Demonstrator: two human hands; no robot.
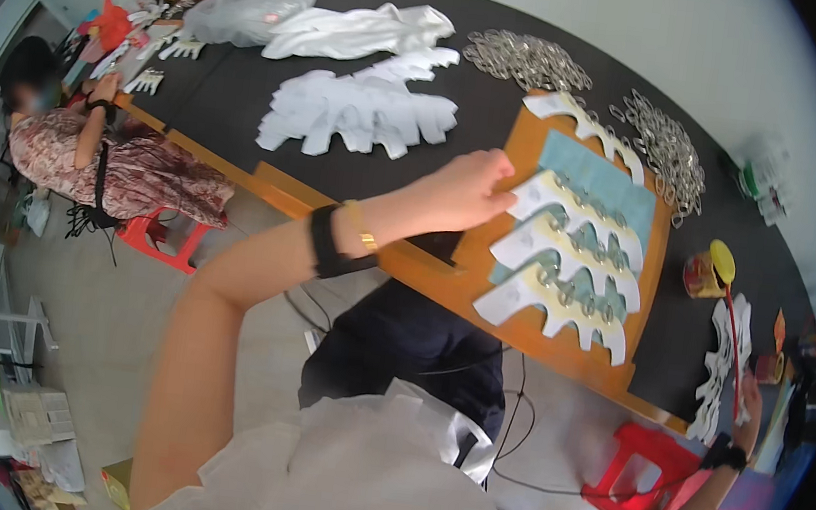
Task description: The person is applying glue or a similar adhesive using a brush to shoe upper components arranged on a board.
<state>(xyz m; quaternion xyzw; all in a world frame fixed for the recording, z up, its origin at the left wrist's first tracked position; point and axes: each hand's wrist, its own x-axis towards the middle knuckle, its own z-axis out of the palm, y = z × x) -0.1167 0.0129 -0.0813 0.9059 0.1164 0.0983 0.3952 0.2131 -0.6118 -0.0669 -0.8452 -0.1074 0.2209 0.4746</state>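
My left hand (471, 192) is closed at the left end of a white notched strip (574, 211) on an orange-brown wooden board (474, 252). Whatever its curled fingers hold is hidden. Two similar strips, a middle one (579, 257) and a near one (557, 312), lie below it with clear round rings along their yellowish bands. A blue-green sheet (594, 165) shows beneath them, and another white strip (584, 124) rests along the board's far edge. Far to the right, my right hand (749, 403) is beside a stack of white notched pieces (713, 376) and a red stick (735, 343); its fingers are too blurred to read.
Two piles of metal rings, one at the back (529, 60) and one at the right (664, 148), lie beyond the board. White cut pieces (354, 113) and white cloth (363, 33) occupy the dark table's left half. A can (702, 277) stands right; a seated person (87, 153) works left.
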